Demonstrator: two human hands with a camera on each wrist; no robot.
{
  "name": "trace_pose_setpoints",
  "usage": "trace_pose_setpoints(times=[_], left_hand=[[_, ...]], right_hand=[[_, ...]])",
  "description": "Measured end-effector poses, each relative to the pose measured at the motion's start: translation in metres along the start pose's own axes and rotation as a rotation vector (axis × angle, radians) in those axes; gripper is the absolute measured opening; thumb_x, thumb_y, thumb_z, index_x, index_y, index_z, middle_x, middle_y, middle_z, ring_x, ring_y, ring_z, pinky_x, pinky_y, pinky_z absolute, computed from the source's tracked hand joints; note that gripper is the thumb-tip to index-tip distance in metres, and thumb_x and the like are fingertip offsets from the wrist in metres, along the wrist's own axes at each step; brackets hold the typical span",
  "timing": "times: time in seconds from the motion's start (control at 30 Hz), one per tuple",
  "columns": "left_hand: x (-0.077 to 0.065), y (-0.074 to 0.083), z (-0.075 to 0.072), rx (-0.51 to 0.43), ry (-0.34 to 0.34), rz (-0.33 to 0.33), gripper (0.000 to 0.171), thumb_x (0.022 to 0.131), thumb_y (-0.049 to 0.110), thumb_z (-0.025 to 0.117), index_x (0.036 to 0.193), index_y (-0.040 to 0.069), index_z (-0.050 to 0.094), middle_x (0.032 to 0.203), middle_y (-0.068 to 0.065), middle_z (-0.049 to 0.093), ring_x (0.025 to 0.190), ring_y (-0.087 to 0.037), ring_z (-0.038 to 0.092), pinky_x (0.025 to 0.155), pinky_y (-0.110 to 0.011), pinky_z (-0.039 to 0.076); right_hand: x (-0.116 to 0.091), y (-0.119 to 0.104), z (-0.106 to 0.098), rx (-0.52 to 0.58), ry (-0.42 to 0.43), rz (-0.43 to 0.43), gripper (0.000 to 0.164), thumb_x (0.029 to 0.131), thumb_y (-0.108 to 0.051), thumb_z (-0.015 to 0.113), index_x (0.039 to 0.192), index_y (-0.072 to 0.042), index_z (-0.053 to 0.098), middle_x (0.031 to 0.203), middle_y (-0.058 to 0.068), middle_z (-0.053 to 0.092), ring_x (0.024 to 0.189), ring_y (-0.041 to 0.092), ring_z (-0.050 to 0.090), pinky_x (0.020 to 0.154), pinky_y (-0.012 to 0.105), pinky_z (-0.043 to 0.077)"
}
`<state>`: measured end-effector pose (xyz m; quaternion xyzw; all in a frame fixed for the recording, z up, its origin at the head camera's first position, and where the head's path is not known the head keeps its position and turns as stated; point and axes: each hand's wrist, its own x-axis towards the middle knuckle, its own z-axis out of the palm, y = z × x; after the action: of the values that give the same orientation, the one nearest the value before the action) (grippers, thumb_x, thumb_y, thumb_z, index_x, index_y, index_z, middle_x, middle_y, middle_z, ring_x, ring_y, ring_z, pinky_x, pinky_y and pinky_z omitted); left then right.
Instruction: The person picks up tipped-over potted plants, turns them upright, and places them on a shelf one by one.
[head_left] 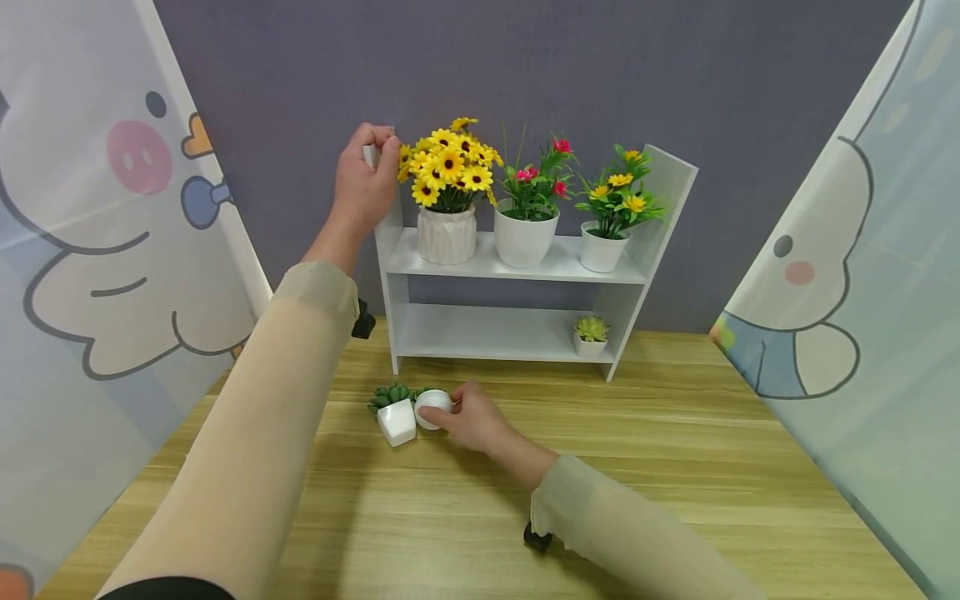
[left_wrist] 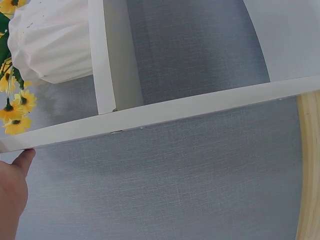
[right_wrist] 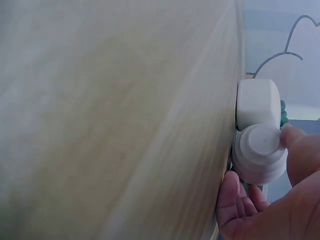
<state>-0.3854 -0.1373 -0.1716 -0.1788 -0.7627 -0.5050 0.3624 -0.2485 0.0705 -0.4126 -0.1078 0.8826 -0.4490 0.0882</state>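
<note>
My left hand (head_left: 363,179) grips the top of the left side panel of a white two-tier shelf (head_left: 517,321); in the left wrist view, a fingertip touches the panel edge (left_wrist: 135,118). On the wooden table in front of the shelf, my right hand (head_left: 483,421) holds a small round white potted succulent (head_left: 433,409) between thumb and fingers. That pot is tipped, its base (right_wrist: 263,141) facing the right wrist camera, and its plant is mostly hidden. Close beside it, a square white potted succulent (head_left: 397,423) lies tipped over, green leaves pointing toward the shelf.
The upper tier holds a pot of yellow flowers (head_left: 447,225), a pot of red flowers (head_left: 527,233) and a smaller pot of yellow flowers (head_left: 603,246). A light-green succulent (head_left: 592,332) stands at the lower tier's right end. Cartoon-printed panels (head_left: 135,275) flank the table (head_left: 675,450).
</note>
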Motion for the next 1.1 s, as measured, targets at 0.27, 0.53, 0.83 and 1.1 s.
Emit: trace_pose_setpoints(times=[0.27, 0.53, 0.83, 1.1], left_hand=[[-0.001, 0.000, 0.000, 0.005, 0.005, 0.001, 0.019, 0.115, 0.036, 0.051, 0.099, 0.026, 0.050, 0.132, 0.000, 0.059, 0.082, -0.010, 0.051, 0.075, -0.027, 0.047], [-0.001, 0.001, 0.000, 0.005, 0.003, -0.005, 0.019, 0.115, 0.036, 0.051, 0.099, 0.026, 0.049, 0.129, 0.002, 0.058, 0.082, -0.011, 0.051, 0.076, -0.027, 0.046], [-0.001, 0.003, 0.001, 0.023, -0.001, -0.022, 0.019, 0.115, 0.037, 0.051, 0.100, 0.025, 0.049, 0.146, -0.008, 0.061, 0.098, -0.010, 0.056, 0.081, -0.025, 0.050], [-0.001, 0.003, 0.001, 0.011, 0.004, -0.011, 0.019, 0.115, 0.036, 0.051, 0.099, 0.026, 0.048, 0.138, -0.004, 0.060, 0.088, -0.009, 0.053, 0.077, -0.026, 0.048]], right_hand=[[0.001, 0.003, -0.001, -0.008, -0.013, -0.003, 0.060, 0.098, -0.041, 0.083, 0.130, 0.004, 0.058, 0.112, 0.014, 0.071, 0.088, 0.019, 0.063, 0.073, 0.030, 0.052], [-0.001, 0.004, -0.005, 0.000, -0.024, -0.022, 0.056, 0.097, -0.034, 0.084, 0.129, 0.003, 0.057, 0.110, 0.014, 0.070, 0.089, 0.020, 0.063, 0.071, 0.029, 0.052], [-0.006, 0.008, -0.010, -0.002, -0.032, -0.031, 0.062, 0.094, -0.028, 0.087, 0.134, 0.005, 0.055, 0.120, 0.018, 0.071, 0.105, 0.025, 0.067, 0.086, 0.038, 0.060], [-0.007, 0.013, -0.014, 0.014, -0.042, -0.062, 0.062, 0.092, -0.020, 0.088, 0.137, 0.006, 0.054, 0.125, 0.019, 0.069, 0.114, 0.028, 0.068, 0.100, 0.045, 0.059]])
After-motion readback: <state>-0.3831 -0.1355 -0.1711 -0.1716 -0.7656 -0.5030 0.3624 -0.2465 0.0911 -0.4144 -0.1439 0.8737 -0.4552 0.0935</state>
